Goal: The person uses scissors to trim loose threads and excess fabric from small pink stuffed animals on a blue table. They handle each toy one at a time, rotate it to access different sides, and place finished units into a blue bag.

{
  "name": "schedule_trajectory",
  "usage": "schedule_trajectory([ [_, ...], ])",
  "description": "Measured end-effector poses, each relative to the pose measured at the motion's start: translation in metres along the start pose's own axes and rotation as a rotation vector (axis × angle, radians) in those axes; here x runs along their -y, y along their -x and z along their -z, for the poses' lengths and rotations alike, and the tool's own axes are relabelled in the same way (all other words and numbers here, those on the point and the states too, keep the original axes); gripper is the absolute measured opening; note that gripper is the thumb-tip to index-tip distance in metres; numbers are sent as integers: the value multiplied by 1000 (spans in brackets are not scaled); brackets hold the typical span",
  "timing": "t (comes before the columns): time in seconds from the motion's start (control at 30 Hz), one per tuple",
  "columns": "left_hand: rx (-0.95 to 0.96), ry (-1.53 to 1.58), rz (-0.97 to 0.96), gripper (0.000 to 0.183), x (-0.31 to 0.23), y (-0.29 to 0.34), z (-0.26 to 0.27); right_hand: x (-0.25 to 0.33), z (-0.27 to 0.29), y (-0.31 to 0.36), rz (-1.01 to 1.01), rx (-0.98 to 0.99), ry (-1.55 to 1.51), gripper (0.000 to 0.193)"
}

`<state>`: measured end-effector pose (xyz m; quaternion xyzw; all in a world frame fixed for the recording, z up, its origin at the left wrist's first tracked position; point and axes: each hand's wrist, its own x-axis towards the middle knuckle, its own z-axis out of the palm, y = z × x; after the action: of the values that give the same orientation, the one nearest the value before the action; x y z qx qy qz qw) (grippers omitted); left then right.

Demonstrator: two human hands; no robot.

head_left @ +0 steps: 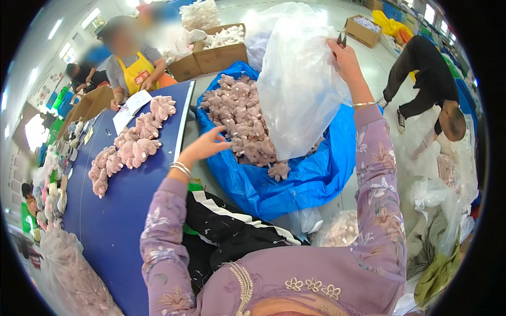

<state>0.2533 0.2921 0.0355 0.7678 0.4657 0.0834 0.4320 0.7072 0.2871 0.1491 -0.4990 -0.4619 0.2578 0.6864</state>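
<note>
My right hand is raised on the far right side of a blue sack and grips the edge of a large clear plastic bag. Dark pointed blades, like those of thread snips, stick up from the same hand. The bag hangs down over the open blue sack, which is filled with small pink plush toys. Over the near left rim of the sack, my left hand reaches with its fingers apart and holds nothing. One plush toy lies by the inner front wall of the sack.
A blue table on the left bears a row of pink plush toys and white paper. Behind it works a person in a yellow apron. Cardboard boxes stand beyond the sack. At right, another person bends over plastic bags.
</note>
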Motion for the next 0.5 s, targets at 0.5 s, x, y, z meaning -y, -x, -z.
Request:
schedule_trajectory([
  [0.5, 40, 1506, -167, 62, 38, -11, -112, 43, -24, 8, 56, -72, -422, 24],
])
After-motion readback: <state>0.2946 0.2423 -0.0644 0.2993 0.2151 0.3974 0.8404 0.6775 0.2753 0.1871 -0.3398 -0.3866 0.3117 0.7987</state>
